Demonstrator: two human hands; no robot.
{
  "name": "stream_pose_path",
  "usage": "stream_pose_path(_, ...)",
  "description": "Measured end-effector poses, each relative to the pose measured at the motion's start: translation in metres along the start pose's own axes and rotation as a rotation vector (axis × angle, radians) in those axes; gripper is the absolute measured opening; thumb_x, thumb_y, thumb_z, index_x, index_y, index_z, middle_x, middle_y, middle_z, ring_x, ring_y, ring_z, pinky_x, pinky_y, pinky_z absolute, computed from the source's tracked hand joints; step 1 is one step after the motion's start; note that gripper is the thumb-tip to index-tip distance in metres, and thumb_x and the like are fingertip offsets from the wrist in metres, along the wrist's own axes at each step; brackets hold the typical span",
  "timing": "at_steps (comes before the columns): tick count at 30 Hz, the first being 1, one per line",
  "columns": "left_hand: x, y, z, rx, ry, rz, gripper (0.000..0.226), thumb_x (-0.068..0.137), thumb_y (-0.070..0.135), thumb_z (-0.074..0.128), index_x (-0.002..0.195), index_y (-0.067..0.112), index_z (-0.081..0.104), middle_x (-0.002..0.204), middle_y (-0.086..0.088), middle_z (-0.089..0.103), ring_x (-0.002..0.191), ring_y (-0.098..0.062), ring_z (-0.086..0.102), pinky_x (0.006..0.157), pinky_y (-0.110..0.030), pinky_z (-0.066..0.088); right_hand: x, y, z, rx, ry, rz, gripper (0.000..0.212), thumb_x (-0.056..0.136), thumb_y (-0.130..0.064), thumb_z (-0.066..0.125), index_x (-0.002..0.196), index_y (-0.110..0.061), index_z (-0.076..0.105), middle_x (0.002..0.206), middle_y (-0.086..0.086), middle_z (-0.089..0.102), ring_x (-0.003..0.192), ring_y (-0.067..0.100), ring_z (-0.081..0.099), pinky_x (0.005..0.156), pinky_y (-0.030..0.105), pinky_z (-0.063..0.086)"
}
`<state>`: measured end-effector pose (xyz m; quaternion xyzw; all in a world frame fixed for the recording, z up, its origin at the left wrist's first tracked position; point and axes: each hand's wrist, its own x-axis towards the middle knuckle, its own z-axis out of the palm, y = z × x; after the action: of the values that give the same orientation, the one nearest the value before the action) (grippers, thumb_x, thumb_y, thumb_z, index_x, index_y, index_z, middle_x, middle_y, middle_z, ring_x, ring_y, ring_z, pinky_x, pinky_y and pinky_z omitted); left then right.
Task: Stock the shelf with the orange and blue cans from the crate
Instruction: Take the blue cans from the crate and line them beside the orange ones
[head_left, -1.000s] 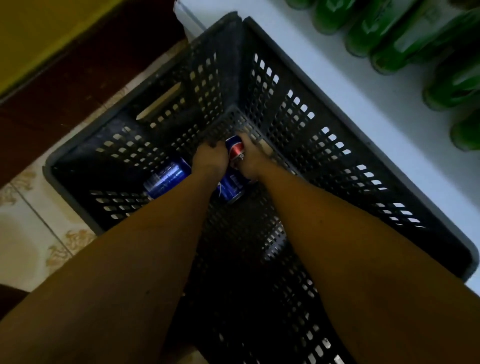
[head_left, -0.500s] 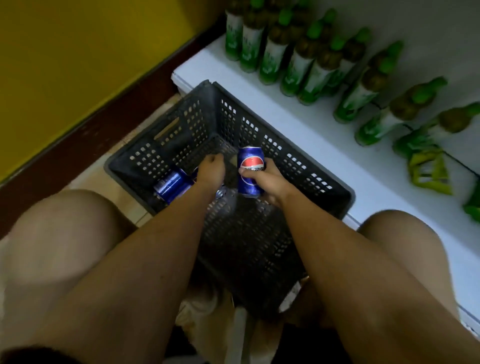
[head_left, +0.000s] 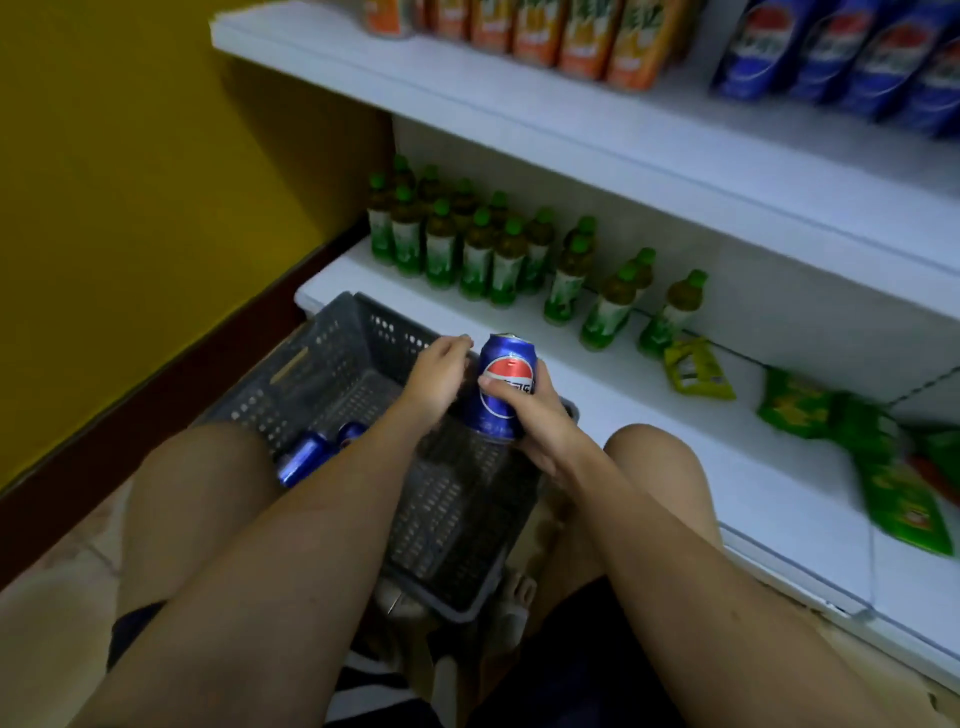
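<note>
Right hand (head_left: 540, 421) fingers clamped round upright blue can (head_left: 503, 387), above crate (head_left: 332, 358); left hand (head_left: 434, 382) beside it, fingers loosely curled, empty. Keep can vertical, carry up to blue row on shelf (head_left: 597, 135)

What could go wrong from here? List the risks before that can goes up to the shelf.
1. The right hand holds the blue can by its side only, and the left hand gives no support; it might slip back into the crate.
2. The upper shelf juts out above; a straight lift could knock its edge.
3. The blue cans on the shelf stand tightly packed, so pushing one in may topple neighbours.
</note>
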<state>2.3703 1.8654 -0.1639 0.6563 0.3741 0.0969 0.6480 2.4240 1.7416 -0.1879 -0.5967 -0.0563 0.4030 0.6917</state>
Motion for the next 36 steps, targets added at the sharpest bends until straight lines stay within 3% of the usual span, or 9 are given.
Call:
stream_pose_path(3, -0.001, 0.047, 0.013, 0.093, -0.076, 0.173, 0.027, 0.101, 0.03, 0.042, 0.116, 0.017, 0.061, 0.099, -0.001, 0.064, 0.088, -0.016, 0.058, 0.071, -0.029, 0.043, -0.016, -0.045, -0.009, 0.028, 0.016, -0.122, 0.063, 0.081, -0.007, 0.077, 0.134, -0.022, 0.045, 0.115, 0.008, 0.065, 0.101, 0.022, 0.066, 0.088, 0.047, 0.057)
stream_pose_path(7, 0.006, 0.108, 0.034, 0.266, -0.146, 0.482, 0.026, 0.102, 0.028, 0.044, 0.114, 0.017, 0.064, 0.098, 0.006, 0.065, 0.093, -0.008, 0.059, 0.081, -0.024, 0.045, -0.038, -0.111, -0.027, 0.065, -0.002, -0.224, 0.061, 0.083, -0.008, 0.075, 0.134, -0.026, 0.046, 0.118, 0.005, 0.063, 0.103, 0.022, 0.065, 0.08, 0.052, 0.058)
stream_pose_path(9, 0.013, 0.139, 0.045, 0.375, -0.107, 0.649, 0.025, 0.099, 0.03, 0.048, 0.11, 0.019, 0.067, 0.106, 0.005, 0.068, 0.101, -0.012, 0.06, 0.09, -0.031, 0.047, -0.048, -0.143, -0.036, 0.114, -0.014, -0.261, 0.061, 0.081, -0.014, 0.075, 0.134, -0.025, 0.047, 0.118, 0.006, 0.063, 0.1, 0.024, 0.065, 0.074, 0.048, 0.058)
stream_pose_path(14, 0.029, 0.204, 0.079, 0.651, -0.007, 0.956, 0.025, 0.096, 0.032, 0.047, 0.109, 0.026, 0.067, 0.108, 0.006, 0.066, 0.106, -0.017, 0.051, 0.092, -0.039, 0.044, -0.065, -0.222, -0.053, 0.232, -0.015, -0.327, 0.074, 0.074, -0.041, 0.07, 0.139, -0.015, 0.048, 0.12, 0.013, 0.065, 0.098, 0.025, 0.067, 0.073, 0.042, 0.059)
stream_pose_path(17, 0.039, 0.222, 0.103, 0.917, -0.038, 0.94, 0.029, 0.097, 0.035, 0.046, 0.118, 0.028, 0.064, 0.117, 0.0, 0.061, 0.112, -0.022, 0.05, 0.094, -0.043, 0.042, -0.069, -0.26, -0.065, 0.167, 0.055, -0.357, 0.079, 0.07, -0.046, 0.071, 0.139, -0.015, 0.048, 0.124, 0.012, 0.067, 0.097, 0.024, 0.071, 0.073, 0.042, 0.059)
stream_pose_path(21, 0.058, 0.235, 0.132, 1.134, -0.092, 0.879, 0.041, 0.098, 0.042, 0.036, 0.134, 0.032, 0.053, 0.134, -0.002, 0.05, 0.124, -0.023, 0.042, 0.1, -0.045, 0.033, -0.064, -0.294, -0.089, 0.108, 0.151, -0.403, 0.065, 0.075, -0.04, 0.073, 0.134, -0.023, 0.049, 0.122, 0.008, 0.067, 0.104, 0.026, 0.069, 0.082, 0.053, 0.058)
stream_pose_path(25, 0.077, 0.23, 0.148, 1.269, -0.135, 0.817, 0.051, 0.098, 0.055, 0.02, 0.147, 0.045, 0.03, 0.158, 0.005, 0.026, 0.145, -0.021, 0.02, 0.114, -0.056, 0.013, -0.043, -0.313, -0.117, 0.118, 0.263, -0.443, 0.058, 0.075, -0.034, 0.074, 0.129, -0.026, 0.053, 0.121, 0.002, 0.065, 0.112, 0.024, 0.063, 0.091, 0.055, 0.053)
stream_pose_path(29, 0.086, 0.225, 0.151, 1.341, -0.152, 0.785, 0.056, 0.095, 0.065, 0.01, 0.15, 0.054, 0.008, 0.164, 0.008, 0.005, 0.151, -0.022, 0.002, 0.117, -0.057, 0.001, -0.002, -0.331, -0.144, 0.137, 0.405, -0.497, 0.062, 0.08, -0.027, 0.076, 0.136, -0.025, 0.049, 0.121, -0.003, 0.063, 0.109, 0.017, 0.061, 0.091, 0.044, 0.053)
stream_pose_path(36, 0.088, 0.226, 0.15, 1.376, -0.167, 0.789, 0.056, 0.095, 0.065, 0.007, 0.15, 0.055, 0.0, 0.165, 0.007, -0.001, 0.151, -0.023, -0.002, 0.118, -0.056, 0.0, 0.076, -0.358, -0.17, 0.045, 0.617, -0.615, 0.071, 0.084, -0.024, 0.077, 0.146, -0.024, 0.043, 0.119, -0.008, 0.061, 0.095, 0.006, 0.061, 0.071, 0.02, 0.049)
